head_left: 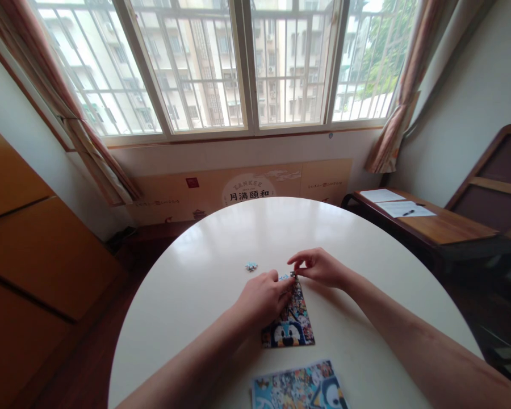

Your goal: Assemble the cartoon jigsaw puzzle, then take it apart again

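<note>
A partly assembled jigsaw puzzle (303, 318) lies on the white round table, a blue cartoon dog's face at its near edge. My left hand (264, 296) rests over the puzzle's left side, its fingers stretched across the upper part and covering it. At the top right corner, my right hand (319, 268) pinches a small puzzle piece (293, 274) between thumb and fingertips; the piece is at or touching the puzzle's edge. Beyond my left hand sits a small group of loose light-blue puzzle pieces (251, 266).
A printed picture sheet (298, 386) with a similar cartoon design lies at the near side of the table (179, 318). To the right stands a wooden bench (460, 221) with papers (402, 209) and a pen. Wooden cabinets (21, 244) stand on the left, and barred windows ahead.
</note>
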Tool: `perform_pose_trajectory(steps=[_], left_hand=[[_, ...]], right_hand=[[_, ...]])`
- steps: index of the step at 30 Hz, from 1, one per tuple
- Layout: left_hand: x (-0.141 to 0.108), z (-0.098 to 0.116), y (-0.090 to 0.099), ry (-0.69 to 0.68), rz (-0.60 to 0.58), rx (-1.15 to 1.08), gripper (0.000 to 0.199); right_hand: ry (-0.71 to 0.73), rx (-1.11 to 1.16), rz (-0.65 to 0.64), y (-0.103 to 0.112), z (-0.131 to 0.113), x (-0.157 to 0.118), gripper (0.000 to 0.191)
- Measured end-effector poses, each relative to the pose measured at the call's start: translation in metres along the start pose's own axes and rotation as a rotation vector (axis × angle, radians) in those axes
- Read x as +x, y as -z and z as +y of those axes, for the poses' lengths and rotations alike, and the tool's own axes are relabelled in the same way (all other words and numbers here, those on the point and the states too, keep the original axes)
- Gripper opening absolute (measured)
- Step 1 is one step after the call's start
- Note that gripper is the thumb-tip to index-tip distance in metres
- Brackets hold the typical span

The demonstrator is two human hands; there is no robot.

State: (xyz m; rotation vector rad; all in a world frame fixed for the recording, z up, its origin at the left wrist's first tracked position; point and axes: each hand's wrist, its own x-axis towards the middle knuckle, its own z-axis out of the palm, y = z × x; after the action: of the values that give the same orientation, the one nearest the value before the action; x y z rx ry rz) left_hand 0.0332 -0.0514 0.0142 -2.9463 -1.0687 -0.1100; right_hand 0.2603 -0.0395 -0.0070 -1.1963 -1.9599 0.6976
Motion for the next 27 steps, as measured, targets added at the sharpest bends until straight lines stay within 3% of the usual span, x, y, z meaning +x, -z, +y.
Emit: perform_pose_trajectory(steps=[11,27], left_hand=[[-0.002,0.001,0.003,-0.002,0.018,-0.005,0.035],[-0.002,-0.002,0.000,-0.020,0.091,-0.113,0.027]], right_hand=[[-0.279,0.154,0.003,-0.002,-0.001,0.006,0.037],[-0.418,0.468,0.024,0.006,-0.014,0.004,0.041]])
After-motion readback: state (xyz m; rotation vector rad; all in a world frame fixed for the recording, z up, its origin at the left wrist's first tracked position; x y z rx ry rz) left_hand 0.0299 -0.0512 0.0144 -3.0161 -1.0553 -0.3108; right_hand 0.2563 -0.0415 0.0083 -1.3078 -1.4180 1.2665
